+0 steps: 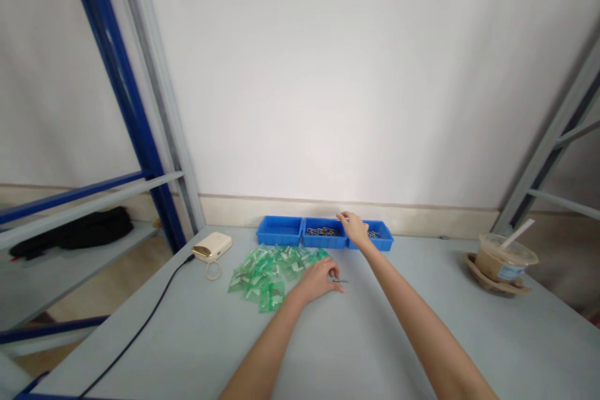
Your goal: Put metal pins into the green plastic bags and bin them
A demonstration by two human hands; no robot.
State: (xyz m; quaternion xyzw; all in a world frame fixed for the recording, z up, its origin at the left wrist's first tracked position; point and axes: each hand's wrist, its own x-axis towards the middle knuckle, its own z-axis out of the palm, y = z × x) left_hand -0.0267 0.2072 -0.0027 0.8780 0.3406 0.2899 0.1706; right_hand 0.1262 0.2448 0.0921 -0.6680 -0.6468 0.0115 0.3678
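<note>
My left hand [319, 280] rests on the table with its fingers curled. A thin dark metal piece like a screw [343, 281] sticks out between its thumb and fingers. Right beside that hand spreads a pile of small green-tinted plastic bags [269, 272], some with small metal pieces inside. My right hand [355, 229] is over the border between the middle blue bin [323, 242] and the right blue bin [382, 244]. Its fingers are bent together, and what they may hold is hidden. Both of these bins contain small screw-like metal pieces.
The left blue bin [280, 231] shows a bare floor. A cream-coloured device [213, 245] with a black cable [145, 323] lies at left. At right a drink cup [504, 259] stands on a cardboard holder [492, 283]. A wall [328, 106] rises behind the table [356, 344].
</note>
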